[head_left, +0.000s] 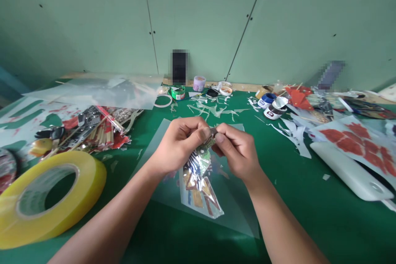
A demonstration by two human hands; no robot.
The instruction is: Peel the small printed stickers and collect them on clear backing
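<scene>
My left hand [179,142] and my right hand [236,148] meet above the middle of the green table [309,214]. Both pinch the top of a strip of shiny, multicoloured foil pieces [198,173] that hangs down between them. The strip's lower end lies on a clear plastic sheet [238,214] spread flat on the table under my hands. Fingers of both hands are curled closed around the strip's upper end, thumbs nearly touching.
A big roll of yellow tape [46,198] lies front left. Behind it sit pliers [131,117], chopsticks and red scraps. Small paint pots [270,105], tape rolls [177,92] and paper offcuts line the back. A white tray [349,171] with red-printed paper lies right.
</scene>
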